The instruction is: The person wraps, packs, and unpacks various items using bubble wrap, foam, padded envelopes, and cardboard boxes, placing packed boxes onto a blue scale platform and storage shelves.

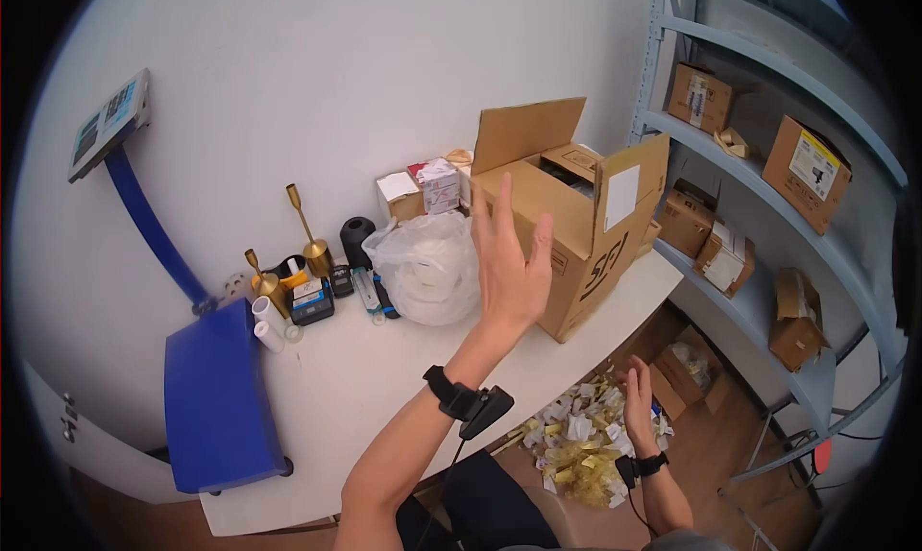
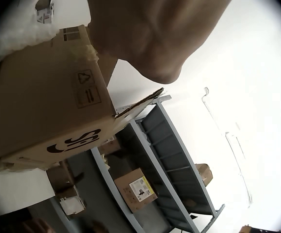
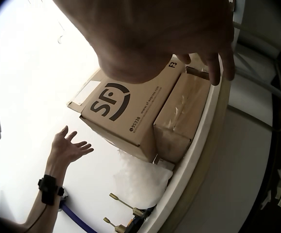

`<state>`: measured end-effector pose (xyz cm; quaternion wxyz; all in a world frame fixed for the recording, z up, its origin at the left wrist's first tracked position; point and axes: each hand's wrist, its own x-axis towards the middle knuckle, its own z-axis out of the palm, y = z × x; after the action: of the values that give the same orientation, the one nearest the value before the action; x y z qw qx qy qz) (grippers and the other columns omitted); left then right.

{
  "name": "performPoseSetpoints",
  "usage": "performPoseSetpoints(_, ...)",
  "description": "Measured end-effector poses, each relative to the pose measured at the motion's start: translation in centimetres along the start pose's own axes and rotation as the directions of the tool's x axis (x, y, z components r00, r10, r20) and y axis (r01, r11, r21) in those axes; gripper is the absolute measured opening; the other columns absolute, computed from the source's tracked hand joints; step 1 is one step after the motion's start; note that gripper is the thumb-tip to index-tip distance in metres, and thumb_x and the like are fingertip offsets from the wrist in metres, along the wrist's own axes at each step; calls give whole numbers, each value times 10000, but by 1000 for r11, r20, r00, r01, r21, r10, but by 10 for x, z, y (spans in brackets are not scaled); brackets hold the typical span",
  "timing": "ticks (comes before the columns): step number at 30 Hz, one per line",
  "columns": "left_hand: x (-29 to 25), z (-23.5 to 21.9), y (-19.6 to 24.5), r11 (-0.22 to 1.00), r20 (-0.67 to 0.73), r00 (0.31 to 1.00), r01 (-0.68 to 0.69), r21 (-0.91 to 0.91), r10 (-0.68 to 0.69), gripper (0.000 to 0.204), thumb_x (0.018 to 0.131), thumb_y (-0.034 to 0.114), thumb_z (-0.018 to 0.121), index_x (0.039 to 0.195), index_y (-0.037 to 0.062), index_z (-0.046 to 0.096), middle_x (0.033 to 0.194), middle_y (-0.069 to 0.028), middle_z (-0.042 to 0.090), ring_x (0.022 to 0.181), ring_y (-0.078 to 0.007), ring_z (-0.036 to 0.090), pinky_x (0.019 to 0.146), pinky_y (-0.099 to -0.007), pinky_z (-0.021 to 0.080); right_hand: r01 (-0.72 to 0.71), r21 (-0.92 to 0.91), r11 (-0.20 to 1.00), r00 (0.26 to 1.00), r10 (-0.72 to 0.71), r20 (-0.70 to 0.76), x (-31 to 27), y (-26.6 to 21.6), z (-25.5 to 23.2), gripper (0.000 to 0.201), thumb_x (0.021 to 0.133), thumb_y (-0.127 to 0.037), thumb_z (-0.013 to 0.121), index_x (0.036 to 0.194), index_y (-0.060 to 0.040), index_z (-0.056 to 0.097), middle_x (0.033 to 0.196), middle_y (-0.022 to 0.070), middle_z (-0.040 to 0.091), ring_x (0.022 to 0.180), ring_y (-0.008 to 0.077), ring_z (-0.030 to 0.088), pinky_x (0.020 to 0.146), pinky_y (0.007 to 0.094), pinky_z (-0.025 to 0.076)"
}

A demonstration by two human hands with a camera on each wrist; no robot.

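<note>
Left hand: left hand (image 1: 509, 263) raised above the white table (image 1: 384, 388), fingers straight and spread apart, holding nothing, palm turned toward the cardboard box (image 1: 567, 234); the right wrist view shows it (image 3: 68, 148) open in the air, apart from the box (image 3: 130, 116).
Right hand: right hand (image 1: 638, 402) lowered below the near right edge of the table, fingers loosely extended, gripping nothing, over a heap of crumpled yellow and white papers (image 1: 576, 445) on the floor.
Cardboard box: stands at the far right of the table, top flaps open and upright, black printed lettering on its side; seen from the left wrist view (image 2: 53, 102) it sits just past the hand.
Plastic bag: white plastic bag (image 1: 427, 268) rests on the table, touching the box on its left.
Small items: two brass candlesticks (image 1: 312, 244), a black cylinder (image 1: 356, 236) and small cartons (image 1: 423, 191) stand left of the bag, near the wall.
Scale: blue platform scale (image 1: 216, 397) lies at the near left.
Shelving: grey metal shelves (image 1: 768, 186) at the right carry more boxes.
</note>
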<state>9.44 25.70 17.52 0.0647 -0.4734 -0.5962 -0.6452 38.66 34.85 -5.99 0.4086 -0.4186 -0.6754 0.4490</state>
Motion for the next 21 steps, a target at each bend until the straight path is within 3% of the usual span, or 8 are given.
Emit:
performPoseSetpoints(1,-17,-13,2,999,-17,1000,-25,38,26,696,1083,406,535,1592,-22,327,1639,-327,285,1554,-441,257,1254,-505,234,-29,9,1000,999,29,20,-23,12,-3,539,1140,-401,432,1523,-21,434,1502,165,509,1216,252,638,1035,401,493)
performPoseSetpoints(3,-60,-48,-9,998,12,998,-56,1,56,604,1066,287,586,1546,-31,403,1559,-287,449,1482,-402,412,1221,-488,313,-120,16,993,991,119,54,-71,32,-7,498,1142,-350,442,1504,-8,441,1474,181,523,1179,270,657,1000,405,522)
performPoseSetpoints(8,-176,-150,-45,947,-109,971,233,222,-214,340,1022,122,616,1321,-41,617,1285,-238,673,1207,-386,648,1045,-446,495,-388,67,919,920,382,86,-153,65,-1,403,1133,-294,475,1400,3,532,1304,146,631,1009,237,716,829,363,580)
performPoseSetpoints(11,-240,-203,-59,856,-275,902,410,313,-331,280,1021,96,604,1258,-49,644,1237,-223,697,1152,-359,669,1014,-429,511,-178,-49,983,977,182,107,-154,20,12,344,1070,-188,590,1352,7,576,1147,108,705,925,212,733,798,326,573)
performPoseSetpoints(14,-290,-231,-67,777,-410,828,528,343,-381,258,1018,73,597,1235,-56,645,1214,-212,704,1111,-351,674,998,-430,517,175,-135,975,961,-139,240,-108,-62,38,269,1053,-115,601,1294,3,595,1219,138,702,988,199,728,826,340,574)
performPoseSetpoints(17,-315,-239,-75,783,-456,812,532,321,-364,244,1012,49,591,1223,-62,642,1191,-203,708,1091,-341,673,988,-427,519,474,-127,871,839,-403,364,-56,-129,86,258,981,-50,669,1235,-8,648,1182,161,712,1032,232,730,859,340,565)
performPoseSetpoints(19,-311,-237,-72,789,-476,796,543,288,-374,241,1008,43,592,1219,-63,642,1186,-202,709,1090,-338,673,985,-424,521,705,-125,698,681,-617,394,-20,-155,129,376,914,-55,731,1274,-11,632,1283,187,674,1089,365,692,923,408,559)
performPoseSetpoints(21,-308,-235,-71,799,-492,788,541,263,-371,239,1004,38,593,1215,-64,642,1181,-202,710,1089,-334,673,981,-421,522,820,-275,502,572,-714,404,17,-179,175,559,873,-70,767,1391,-53,557,1468,190,558,1267,401,594,1020,455,518)
